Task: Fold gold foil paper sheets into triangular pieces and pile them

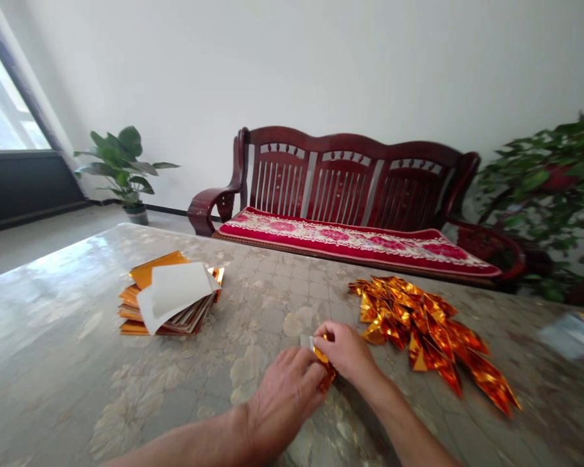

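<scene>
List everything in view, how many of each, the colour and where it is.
Wooden bench: one, dark red, against the far wall.
Seat cushion: one, red and cream, on the bench.
Potted plant: one, green, left of the bench.
Leafy plant: one, green, right of the bench.
Window: one, bright, far left.
Table: one, grey-beige, glossy, in the foreground.
Sheet stack: one, gold and white, left on the table.
Folded foil pieces: many, gold-orange, heaped right on the table.
Foil piece: one, gold, between the hands.
Left hand: one, fingers on the foil piece.
Right hand: one, fingers on the same piece.
</scene>
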`<state>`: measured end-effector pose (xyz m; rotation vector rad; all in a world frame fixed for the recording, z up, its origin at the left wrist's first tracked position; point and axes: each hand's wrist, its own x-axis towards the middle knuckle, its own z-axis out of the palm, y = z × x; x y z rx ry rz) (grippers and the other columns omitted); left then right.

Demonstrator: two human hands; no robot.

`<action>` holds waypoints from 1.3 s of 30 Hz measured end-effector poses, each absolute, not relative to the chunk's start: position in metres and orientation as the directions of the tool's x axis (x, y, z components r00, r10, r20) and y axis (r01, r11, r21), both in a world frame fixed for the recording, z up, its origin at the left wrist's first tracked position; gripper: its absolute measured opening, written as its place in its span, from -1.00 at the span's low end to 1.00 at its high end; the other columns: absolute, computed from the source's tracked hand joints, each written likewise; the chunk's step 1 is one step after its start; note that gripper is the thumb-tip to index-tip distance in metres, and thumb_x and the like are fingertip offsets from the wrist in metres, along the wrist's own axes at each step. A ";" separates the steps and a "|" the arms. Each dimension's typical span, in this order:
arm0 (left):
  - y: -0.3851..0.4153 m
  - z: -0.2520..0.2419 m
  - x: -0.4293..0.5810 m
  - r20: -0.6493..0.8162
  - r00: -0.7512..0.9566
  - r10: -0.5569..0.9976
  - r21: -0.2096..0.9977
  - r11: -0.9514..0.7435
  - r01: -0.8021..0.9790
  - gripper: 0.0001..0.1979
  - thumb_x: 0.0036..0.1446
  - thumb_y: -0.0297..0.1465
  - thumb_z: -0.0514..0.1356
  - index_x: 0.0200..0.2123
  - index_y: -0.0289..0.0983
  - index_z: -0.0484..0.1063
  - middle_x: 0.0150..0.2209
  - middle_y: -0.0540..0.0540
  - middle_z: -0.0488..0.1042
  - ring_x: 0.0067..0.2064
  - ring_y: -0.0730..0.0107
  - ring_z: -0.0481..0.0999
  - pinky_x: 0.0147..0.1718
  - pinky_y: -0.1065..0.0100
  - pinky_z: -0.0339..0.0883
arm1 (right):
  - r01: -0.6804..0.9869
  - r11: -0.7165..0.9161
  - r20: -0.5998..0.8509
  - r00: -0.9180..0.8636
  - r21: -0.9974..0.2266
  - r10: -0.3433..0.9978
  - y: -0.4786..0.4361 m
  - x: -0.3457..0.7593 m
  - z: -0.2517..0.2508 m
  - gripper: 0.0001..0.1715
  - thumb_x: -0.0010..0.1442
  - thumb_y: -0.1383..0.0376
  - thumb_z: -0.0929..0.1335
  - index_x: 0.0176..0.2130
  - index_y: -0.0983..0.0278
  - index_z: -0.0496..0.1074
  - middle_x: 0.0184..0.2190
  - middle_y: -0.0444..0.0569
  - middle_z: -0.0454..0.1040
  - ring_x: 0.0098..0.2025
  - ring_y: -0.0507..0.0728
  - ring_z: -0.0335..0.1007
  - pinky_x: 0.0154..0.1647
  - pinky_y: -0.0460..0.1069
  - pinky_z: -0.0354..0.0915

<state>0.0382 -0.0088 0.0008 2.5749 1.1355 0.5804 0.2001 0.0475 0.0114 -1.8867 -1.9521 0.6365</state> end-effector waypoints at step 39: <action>0.009 0.012 0.021 -0.066 0.175 0.982 0.992 0.046 0.115 -0.74 0.03 -0.22 0.17 -0.50 -0.29 0.50 -0.64 0.07 0.38 -0.56 0.47 0.39 -0.51 0.48 0.26 | 0.657 0.631 0.667 -0.254 -0.412 0.700 0.008 0.184 0.018 -0.77 0.22 0.45 0.29 -0.45 0.23 0.34 -0.51 -0.11 0.31 -0.37 0.09 0.20 -0.32 -0.01 0.11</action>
